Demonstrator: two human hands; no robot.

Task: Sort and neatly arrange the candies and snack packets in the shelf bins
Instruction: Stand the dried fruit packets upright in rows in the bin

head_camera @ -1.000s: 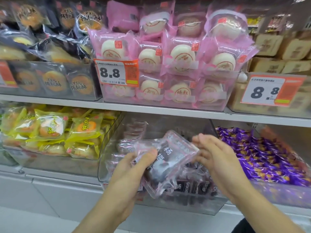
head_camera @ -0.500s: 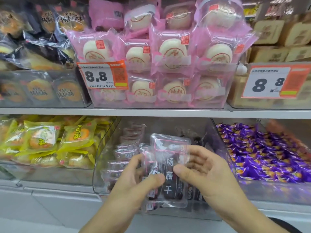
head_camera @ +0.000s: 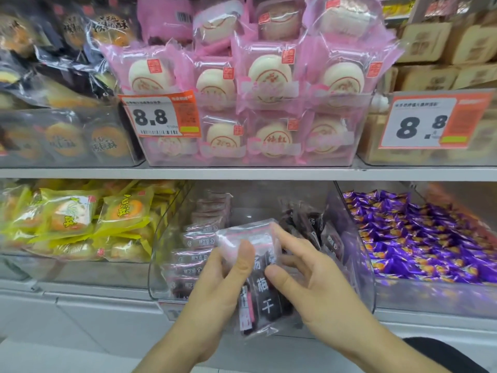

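Note:
A clear packet with dark fruit and white characters (head_camera: pixel 265 294) stands upright in front of the middle clear bin (head_camera: pixel 158 267) on the lower shelf. My left hand (head_camera: pixel 220 286) grips its left side, thumb across the front near the top. My right hand (head_camera: pixel 309 278) holds its right side, with the thumb on the front and the fingers behind the top edge. Inside the bin, more of the same packets (head_camera: pixel 196 249) are stacked at the left and others (head_camera: pixel 314 224) lean at the right.
Left of that bin lie yellow pastry packets (head_camera: pixel 72 219); to the right is a bin of purple candies (head_camera: pixel 419 238). The upper shelf holds pink-wrapped white cakes (head_camera: pixel 269 76), dark-wrapped pastries (head_camera: pixel 61 141), brown boxes (head_camera: pixel 441 44) and two 8.8 price tags (head_camera: pixel 161 117).
The packet has turned from tilted to upright between both hands and sits lower in front of the bin. My right hand went from touching its edge to holding it.

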